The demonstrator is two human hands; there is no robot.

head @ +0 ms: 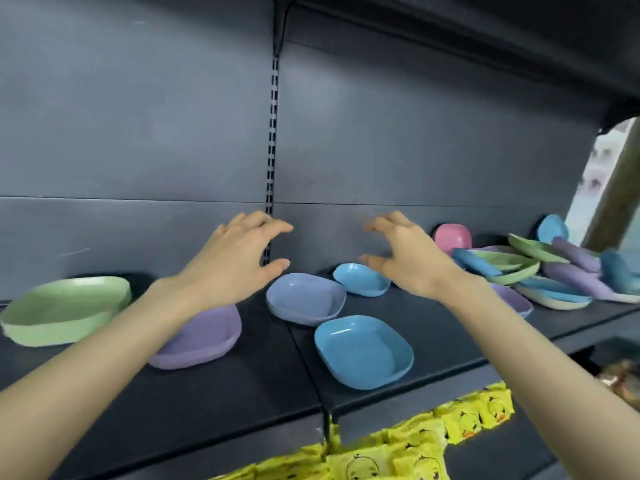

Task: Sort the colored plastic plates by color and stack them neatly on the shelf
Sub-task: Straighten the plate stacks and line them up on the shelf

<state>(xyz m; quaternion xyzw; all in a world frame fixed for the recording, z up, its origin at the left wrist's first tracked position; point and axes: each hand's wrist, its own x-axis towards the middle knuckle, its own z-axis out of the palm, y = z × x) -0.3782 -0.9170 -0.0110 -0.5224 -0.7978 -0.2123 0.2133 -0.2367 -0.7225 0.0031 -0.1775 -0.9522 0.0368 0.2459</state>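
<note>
Dark shelf point(225, 410) holds loose plates: a green plate point(65, 306) far left, a purple plate point(207, 337), a lavender plate point(306, 299) and two blue plates point(363, 351) mid-shelf, and a mixed pile point(519, 268) at right. Left hand point(239, 258) and right hand point(405, 258) hover above — fingers spread, holding nothing.

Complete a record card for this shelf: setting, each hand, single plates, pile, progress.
setting: dark shelf, yellow packets below
left hand: open, empty, near the purple plate
right hand: open, empty, near the small blue plate
single plates: green plate far left, lilac plate centre, large blue plate in front
on edge: pink plate by the back panel
pile: mixed pile of blue, green, purple plates, far right
progress: pile not yet sorted
</note>
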